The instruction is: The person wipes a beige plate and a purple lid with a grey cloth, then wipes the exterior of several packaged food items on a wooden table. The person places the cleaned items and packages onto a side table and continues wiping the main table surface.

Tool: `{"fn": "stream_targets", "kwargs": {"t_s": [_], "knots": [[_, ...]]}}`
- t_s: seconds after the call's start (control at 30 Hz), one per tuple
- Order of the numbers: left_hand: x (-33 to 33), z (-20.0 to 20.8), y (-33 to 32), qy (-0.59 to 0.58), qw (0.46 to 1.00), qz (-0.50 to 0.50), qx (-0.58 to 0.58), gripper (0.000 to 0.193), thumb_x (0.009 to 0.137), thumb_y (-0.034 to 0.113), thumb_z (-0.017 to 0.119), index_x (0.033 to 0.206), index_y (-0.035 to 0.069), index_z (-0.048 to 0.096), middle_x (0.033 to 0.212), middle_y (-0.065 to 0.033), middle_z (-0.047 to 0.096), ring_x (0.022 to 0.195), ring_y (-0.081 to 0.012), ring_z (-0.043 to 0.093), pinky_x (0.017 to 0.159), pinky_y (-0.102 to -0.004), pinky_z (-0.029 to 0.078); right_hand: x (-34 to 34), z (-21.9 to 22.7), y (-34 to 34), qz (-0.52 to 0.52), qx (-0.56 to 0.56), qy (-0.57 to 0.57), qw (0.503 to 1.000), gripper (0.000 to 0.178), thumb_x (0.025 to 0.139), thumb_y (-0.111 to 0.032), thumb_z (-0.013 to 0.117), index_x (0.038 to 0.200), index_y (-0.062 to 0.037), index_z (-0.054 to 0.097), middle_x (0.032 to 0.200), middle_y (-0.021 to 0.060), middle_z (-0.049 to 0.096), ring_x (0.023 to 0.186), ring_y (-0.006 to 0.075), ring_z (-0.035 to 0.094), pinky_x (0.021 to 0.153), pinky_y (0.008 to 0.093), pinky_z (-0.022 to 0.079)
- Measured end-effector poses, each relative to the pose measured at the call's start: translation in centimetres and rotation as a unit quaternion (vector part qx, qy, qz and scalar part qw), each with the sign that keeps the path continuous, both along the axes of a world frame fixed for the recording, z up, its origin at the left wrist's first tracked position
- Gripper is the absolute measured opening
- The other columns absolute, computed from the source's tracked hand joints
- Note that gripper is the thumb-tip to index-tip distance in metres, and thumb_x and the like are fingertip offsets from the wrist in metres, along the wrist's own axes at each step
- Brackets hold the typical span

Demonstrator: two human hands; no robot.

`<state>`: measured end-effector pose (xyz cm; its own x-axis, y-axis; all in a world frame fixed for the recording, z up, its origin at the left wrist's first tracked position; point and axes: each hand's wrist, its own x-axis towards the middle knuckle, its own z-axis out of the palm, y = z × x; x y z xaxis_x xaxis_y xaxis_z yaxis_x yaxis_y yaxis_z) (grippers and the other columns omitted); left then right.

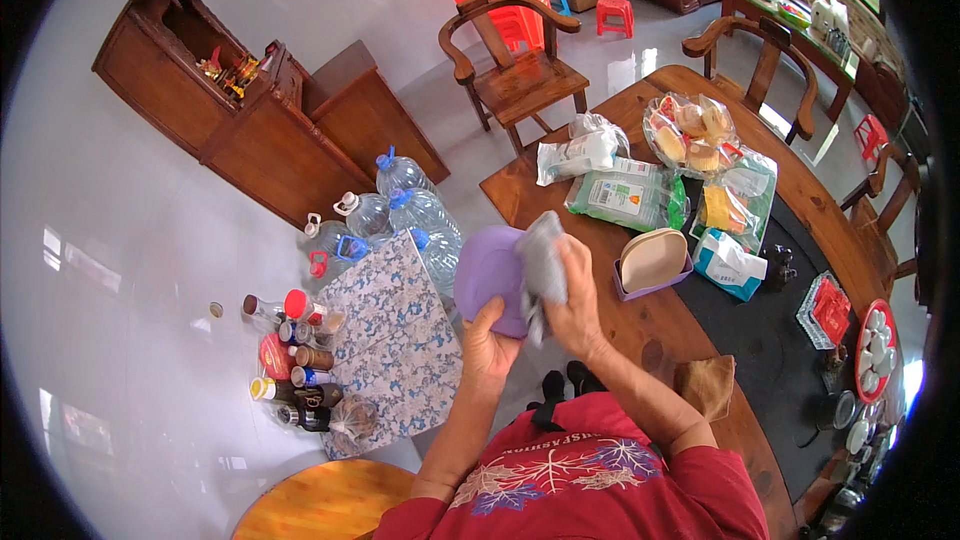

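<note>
A purple plate (484, 275) is tilted up in front of me, above the gap between the two tables. My left hand (489, 343) grips its lower rim, thumb on the face. A grey cloth (541, 258) is bunched in my right hand (577, 302), against the plate's right side; it hides that part of the plate. On the wooden table to the right, a purple holder (648, 287) has beige oval dishes (653, 259) standing in it. Beyond it lie a green and white plastic package (627, 194) and a blue and white tissue pack (731, 264).
Jars and bottles (312, 359) line the left side of the patterned table (393, 340). Large water jugs (425, 218) stand behind it. A wooden chair (522, 80) is beyond the wooden table (622, 355), which holds wrapped food (692, 132) and a brown cloth (706, 387). A round stool (325, 500) is near-left.
</note>
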<state>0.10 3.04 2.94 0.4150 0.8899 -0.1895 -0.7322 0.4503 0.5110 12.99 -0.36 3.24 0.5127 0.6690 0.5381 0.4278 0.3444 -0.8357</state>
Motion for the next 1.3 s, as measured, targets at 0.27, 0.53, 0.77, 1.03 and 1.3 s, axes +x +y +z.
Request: {"fn": "stream_targets", "kwargs": {"t_s": [0.27, 0.53, 0.77, 1.03, 1.3], "knots": [[-1.4, -2.0, 0.6, -0.013, 0.996, -0.085, -0.015, 0.048, 0.096, 0.041, 0.051, 0.125, 0.003, 0.051, 0.12, -0.0125, 0.059, 0.111, -0.0255, 0.058, 0.097, -0.0422, 0.048, -1.5, 0.0, -3.5, 0.073, -0.022, -0.362, 0.929, 0.061, 0.065, -0.017, 0.072, 0.124, -0.0141, 0.055, 0.139, 0.0174, 0.042, 0.132, 0.0338, 0.039, 0.105, 0.0495, 0.027], [-0.4, -0.7, -0.7, -0.031, 0.996, -0.076, 0.033, 0.055, 0.093, 0.03, 0.059, 0.139, 0.009, 0.038, 0.139, -0.0094, 0.047, 0.127, -0.0255, 0.047, 0.106, -0.0469, 0.039, 2.2, 0.5, 1.6, 0.097, -0.075, 0.148, 0.981, 0.054, 0.074, -0.007, 0.065, 0.126, -0.0035, 0.05, 0.132, 0.0202, 0.046, 0.122, 0.0415, 0.045, 0.099, 0.0408, 0.04], [-0.6, -1.2, -0.5, 0.023, 0.998, -0.055, 0.034, 0.059, 0.096, 0.051, 0.043, 0.139, 0.011, 0.038, 0.136, -0.0072, 0.048, 0.126, -0.0216, 0.047, 0.105, -0.0408, 0.041, -0.9, 1.4, -1.8, 0.103, -0.039, -0.331, 0.937, 0.067, 0.061, -0.016, 0.072, 0.125, -0.0142, 0.054, 0.138, 0.0136, 0.045, 0.131, 0.0318, 0.041, 0.105, 0.0477, 0.03], [-0.1, -1.4, -1.5, 0.123, 0.987, -0.038, 0.101, 0.061, 0.098, 0.051, 0.037, 0.141, 0.007, 0.034, 0.14, -0.0064, 0.043, 0.126, -0.0212, 0.045, 0.107, -0.0412, 0.036, 0.5, 4.0, 2.0, 0.058, -0.102, -0.302, 0.946, 0.055, 0.067, -0.016, 0.069, 0.12, -0.0142, 0.055, 0.131, 0.012, 0.051, 0.123, 0.0302, 0.048, 0.092, 0.0438, 0.037], [-1.2, 0.5, -0.6, 0.053, 0.988, -0.086, 0.116, 0.068, 0.096, 0.051, 0.045, 0.138, -0.002, 0.037, 0.136, -0.0124, 0.048, 0.124, -0.0246, 0.048, 0.106, -0.0417, 0.038, 5.0, -0.4, 0.5, 0.23, -0.189, 0.344, 0.891, 0.035, 0.084, -0.021, 0.069, 0.114, -0.005, 0.061, 0.095, 0.0056, 0.065, 0.085, 0.0122, 0.06, 0.073, 0.0281, 0.049]]}}
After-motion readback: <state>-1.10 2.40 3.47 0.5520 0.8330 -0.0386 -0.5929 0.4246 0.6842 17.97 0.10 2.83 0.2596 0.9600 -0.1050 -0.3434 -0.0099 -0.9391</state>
